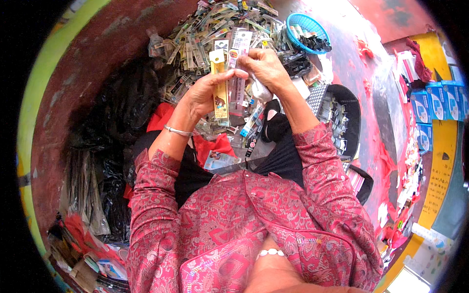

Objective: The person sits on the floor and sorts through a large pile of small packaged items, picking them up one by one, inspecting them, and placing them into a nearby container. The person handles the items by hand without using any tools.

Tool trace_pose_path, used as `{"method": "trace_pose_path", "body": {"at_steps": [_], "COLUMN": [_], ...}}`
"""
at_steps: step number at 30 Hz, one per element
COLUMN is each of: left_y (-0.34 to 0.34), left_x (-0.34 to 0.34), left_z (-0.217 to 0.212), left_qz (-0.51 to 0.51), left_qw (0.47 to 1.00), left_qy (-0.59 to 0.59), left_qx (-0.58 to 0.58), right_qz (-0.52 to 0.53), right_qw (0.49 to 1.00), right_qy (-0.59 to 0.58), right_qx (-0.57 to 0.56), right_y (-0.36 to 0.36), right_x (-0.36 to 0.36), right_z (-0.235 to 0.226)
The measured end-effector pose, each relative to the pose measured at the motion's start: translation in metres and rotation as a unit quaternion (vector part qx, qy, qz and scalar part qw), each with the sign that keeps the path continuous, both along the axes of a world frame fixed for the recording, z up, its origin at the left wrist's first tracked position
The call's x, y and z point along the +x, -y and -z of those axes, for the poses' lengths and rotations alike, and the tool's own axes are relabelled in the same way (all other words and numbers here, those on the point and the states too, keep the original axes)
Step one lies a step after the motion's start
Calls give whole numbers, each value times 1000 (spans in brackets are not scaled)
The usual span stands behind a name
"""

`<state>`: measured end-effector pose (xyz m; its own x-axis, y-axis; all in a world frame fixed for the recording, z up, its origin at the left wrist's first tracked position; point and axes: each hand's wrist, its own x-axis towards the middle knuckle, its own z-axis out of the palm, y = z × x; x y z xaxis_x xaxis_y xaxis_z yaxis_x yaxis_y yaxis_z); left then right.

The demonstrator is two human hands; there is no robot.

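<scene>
Between the thumb and fingers of my left hand [199, 95] is a slim yellow packet [221, 103] with a small brown animal figure near its lower end. My right hand [267, 71] pinches a long clear and white packet [238, 61] right beside it. The two packets stand nearly upright, side by side, and my fingertips come close together over them. What is inside the packets cannot be made out. Beyond and below my hands spreads a large heap of similar slim packets [195, 51].
A blue plastic basket [292, 20] with small items stands at the back right. Right of my arm is a black tray [352, 100] of packed pieces. Dark plastic bags [115, 102] lie to the left, red plastic [211, 147] by my lap, and blue boxes [442, 101] at the far right.
</scene>
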<state>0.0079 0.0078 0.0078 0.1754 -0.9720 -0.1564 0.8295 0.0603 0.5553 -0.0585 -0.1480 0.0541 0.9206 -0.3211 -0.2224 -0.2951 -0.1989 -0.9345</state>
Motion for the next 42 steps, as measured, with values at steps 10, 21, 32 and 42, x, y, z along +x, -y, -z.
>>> {"method": "trace_pose_path", "body": {"at_steps": [10,21,32,42], "left_y": [2,-3,3,3], "left_x": [-3,5,-2,-2], "left_z": [-5,-7,-9,-6], "left_qz": [-90,-75,-54,-172], "left_qw": [974,992,976,962], "left_qy": [182,73,174,160], "left_qx": [99,72,117,139], "right_qz": [155,169,-14,187], "right_qw": [939,937,996,918], "right_qy": [130,179,93,273], "right_qx": [-278,247,-9,-219], "right_y": [10,64,25,13], "right_x": [-5,-8,-1,-1], "right_z": [-14,-5,16,-13]}}
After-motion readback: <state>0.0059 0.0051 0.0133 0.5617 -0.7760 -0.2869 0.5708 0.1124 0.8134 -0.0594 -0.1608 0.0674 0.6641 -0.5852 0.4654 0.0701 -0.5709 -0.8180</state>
